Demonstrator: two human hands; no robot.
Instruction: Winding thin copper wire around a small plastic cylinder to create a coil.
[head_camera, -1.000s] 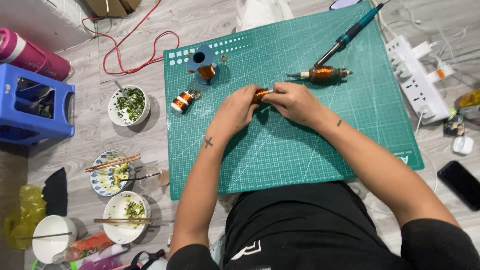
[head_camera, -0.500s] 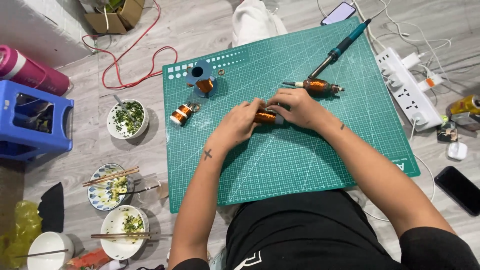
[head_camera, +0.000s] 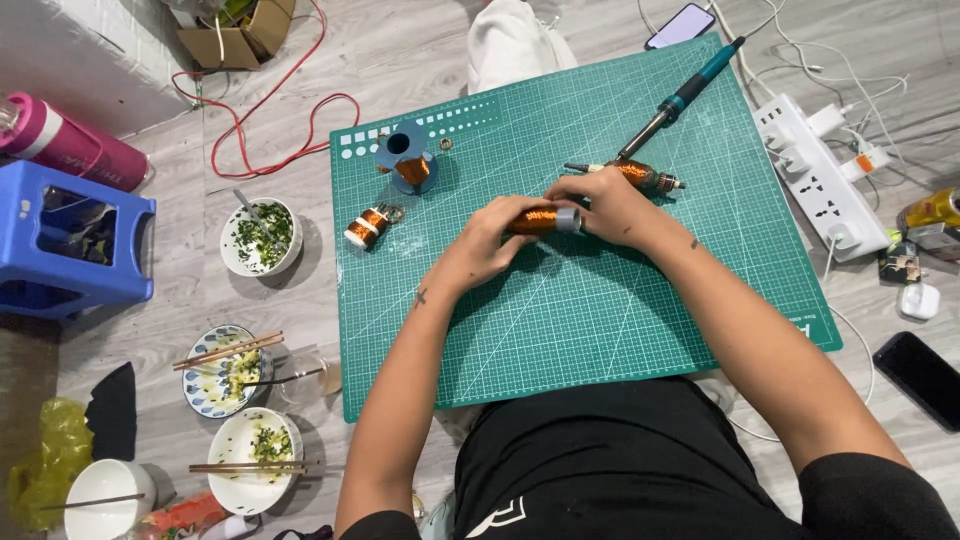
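Observation:
Both hands hold a copper wire coil (head_camera: 541, 220) just above a green cutting mat (head_camera: 560, 310). My left hand (head_camera: 482, 247) grips its left end. At the coil's grey right end my right hand (head_camera: 606, 203) has its fingers closed on it. Right behind my right hand lies a second copper-wound rotor (head_camera: 640, 174) on the mat. A blue spool with copper wire (head_camera: 408, 158) stands at the mat's far left, and a small copper coil (head_camera: 366, 226) lies near the left edge. A teal-handled soldering iron (head_camera: 680, 98) lies at the far right.
A white power strip (head_camera: 818, 180) with plugs lies right of the mat, a dark phone (head_camera: 922, 376) nearer me. Left of the mat stand several food bowls with chopsticks (head_camera: 228, 352), a blue plastic stool (head_camera: 70, 240), a pink bottle (head_camera: 60, 142) and red cable (head_camera: 270, 100).
The coil has turned from tucked between my hands to lying lengthwise between them, with my hands a little further apart. The camera view has shifted, the mat sits lower in frame.

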